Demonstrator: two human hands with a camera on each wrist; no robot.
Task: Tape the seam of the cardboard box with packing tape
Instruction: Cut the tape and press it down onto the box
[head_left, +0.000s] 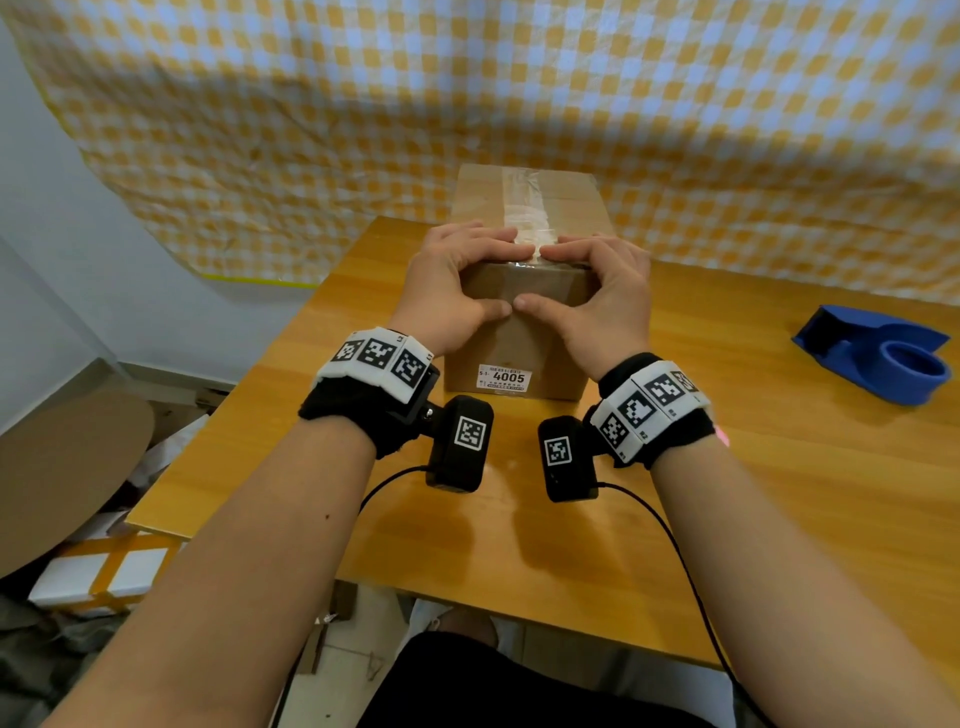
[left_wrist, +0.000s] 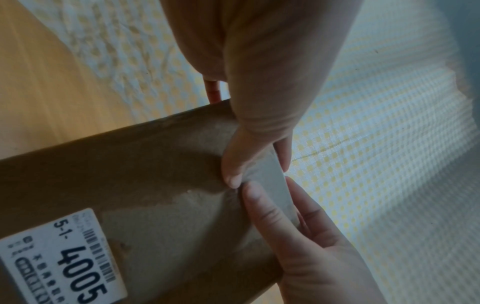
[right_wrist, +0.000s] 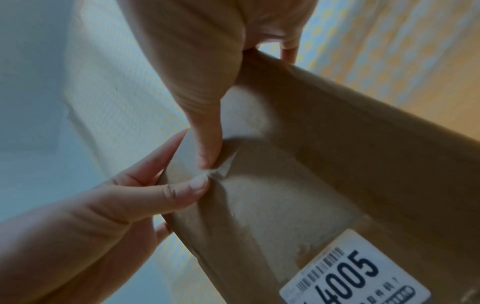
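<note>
A cardboard box stands on a wooden table, its long axis running away from the person, its near end face toward the camera. A strip of clear tape runs along the middle of the top face, over the seam, wrinkled in places, to the near top edge. The left hand and right hand meet at that edge in mirror image: the fingers lie fairly flat on the top face on either side of the tape, while the two thumbs press against the near face, tips nearly touching at its middle. In the left wrist view the left thumb bears down on the box wall, with the right thumb opposite; a paler band there appears to be the tape end folded over the edge. The right wrist view shows the same contact, with a small crease of tape between the thumb tips. Neither hand closes round anything; both press flat against the cardboard. A white label reading 4005 is stuck low on the near face. A blue tape dispenser lies on the table well to the right, apart from the box. A yellow-and-white checked cloth hangs behind the table.
</note>
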